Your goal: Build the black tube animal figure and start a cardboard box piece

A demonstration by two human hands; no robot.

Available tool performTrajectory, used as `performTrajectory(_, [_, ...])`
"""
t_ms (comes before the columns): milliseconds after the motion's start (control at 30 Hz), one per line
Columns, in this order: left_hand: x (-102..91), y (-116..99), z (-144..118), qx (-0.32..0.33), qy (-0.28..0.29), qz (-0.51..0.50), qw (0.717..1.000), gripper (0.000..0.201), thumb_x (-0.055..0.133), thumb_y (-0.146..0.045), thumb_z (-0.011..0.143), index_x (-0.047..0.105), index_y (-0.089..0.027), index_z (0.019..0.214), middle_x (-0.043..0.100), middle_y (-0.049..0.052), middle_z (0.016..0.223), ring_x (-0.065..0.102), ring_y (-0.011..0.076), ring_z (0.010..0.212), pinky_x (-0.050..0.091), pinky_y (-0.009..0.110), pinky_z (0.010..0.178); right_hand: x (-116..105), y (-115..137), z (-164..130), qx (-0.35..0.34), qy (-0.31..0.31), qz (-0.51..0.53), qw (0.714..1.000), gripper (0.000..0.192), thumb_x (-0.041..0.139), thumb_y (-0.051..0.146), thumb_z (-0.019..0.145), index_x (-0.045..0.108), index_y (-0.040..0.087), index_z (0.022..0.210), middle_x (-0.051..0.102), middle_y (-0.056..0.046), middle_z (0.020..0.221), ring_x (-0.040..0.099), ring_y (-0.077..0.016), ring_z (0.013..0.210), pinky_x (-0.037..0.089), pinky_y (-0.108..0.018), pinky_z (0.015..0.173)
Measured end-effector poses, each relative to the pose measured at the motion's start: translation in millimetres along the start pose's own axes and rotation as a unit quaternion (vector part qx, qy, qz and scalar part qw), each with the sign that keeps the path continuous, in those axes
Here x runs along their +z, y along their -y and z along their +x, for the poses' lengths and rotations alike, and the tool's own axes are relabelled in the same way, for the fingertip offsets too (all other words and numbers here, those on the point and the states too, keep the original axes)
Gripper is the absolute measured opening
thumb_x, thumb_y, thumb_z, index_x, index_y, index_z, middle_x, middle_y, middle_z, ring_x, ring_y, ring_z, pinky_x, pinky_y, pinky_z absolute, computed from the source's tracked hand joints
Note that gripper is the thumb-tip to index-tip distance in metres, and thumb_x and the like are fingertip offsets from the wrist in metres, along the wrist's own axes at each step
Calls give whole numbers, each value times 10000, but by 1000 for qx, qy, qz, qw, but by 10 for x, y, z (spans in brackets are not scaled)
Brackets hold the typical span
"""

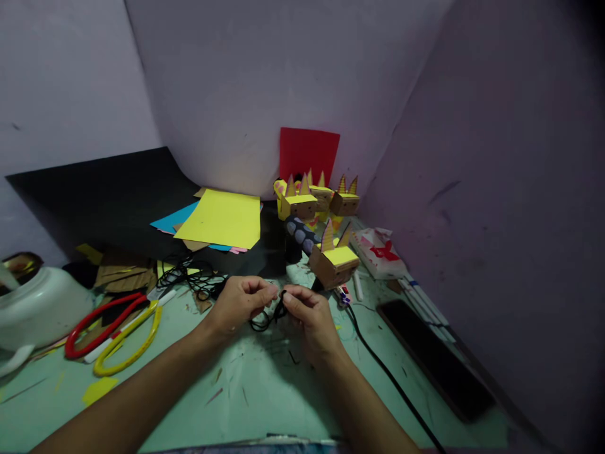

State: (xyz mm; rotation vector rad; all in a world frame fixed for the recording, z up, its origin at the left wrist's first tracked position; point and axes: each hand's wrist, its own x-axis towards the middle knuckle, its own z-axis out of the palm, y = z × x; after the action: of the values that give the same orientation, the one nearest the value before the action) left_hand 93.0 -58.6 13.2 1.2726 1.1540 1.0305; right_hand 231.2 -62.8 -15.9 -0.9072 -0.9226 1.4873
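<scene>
On the green table, the left hand and right hand met, each pinching a thin black cord that ran left to right between their fingertips. Beyond it stood a cardboard box.

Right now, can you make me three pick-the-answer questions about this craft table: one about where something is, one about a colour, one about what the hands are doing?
1. Where do the scissors lie?
A. left of the hands
B. on the red sheet
C. right of the hands

2. What colour is the top sheet of the paper pile?
A. green
B. yellow
C. white

3. What do the left hand and right hand do?
A. rest flat
B. hold scissors
C. pinch a black string

Answers:
A, the loop handles sit on the table's left.
B, yellow covers the blue.
C, the fingers of both hands close on the string.
</scene>
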Motion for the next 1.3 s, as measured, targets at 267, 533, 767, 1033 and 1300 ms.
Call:
performTrajectory(267, [12,-55,-69,11,5,13,1000,276,665,-381,616,594,-116,587,389,-64,418,270,43,395,174,190,381,40,77,-28,-125,-33,-91,987,72,673,232,605,651,167,625,592,1,676,522,-133,655,400,-255,635])
performTrajectory(533, [0,-33,-37,-11,-4,-11,1000,231,664,-350,587,601,-128,571,377,-73,387,254,42,371,177,195,382,65,109,-56,-137,-26,-113,984,42,662,217,614,663,178,600,599,-13,709,533,-149,688,408,-268,653])
performTrajectory(767, [-17,-34,-16,-3,6,28,1000,214,676,-314,573,561,-134,581,411,-69,423,284,44,399,180,186,385,31,71,-32,-122,-3,-91,988,39,677,225,621,677,187,613,602,-7,704,526,-144,679,409,-263,646])
performTrajectory(1033, [-93,-16,13,-31,66,-15,997,298,733,-324,531,507,-138,589,439,-69,457,299,37,401,193,172,384,-1,53,-17,-72,50,-73,993,71,710,244,586,690,179,603,618,-11,697,503,-117,607,381,-240,561])
performTrajectory(1300, [6,10,1,-16,0,17,1000,330,722,-365,508,478,-143,521,420,-61,408,309,43,389,198,178,380,43,33,-52,-65,20,-65,996,153,685,295,606,631,152,610,515,24,551,412,-86,508,321,-204,484])
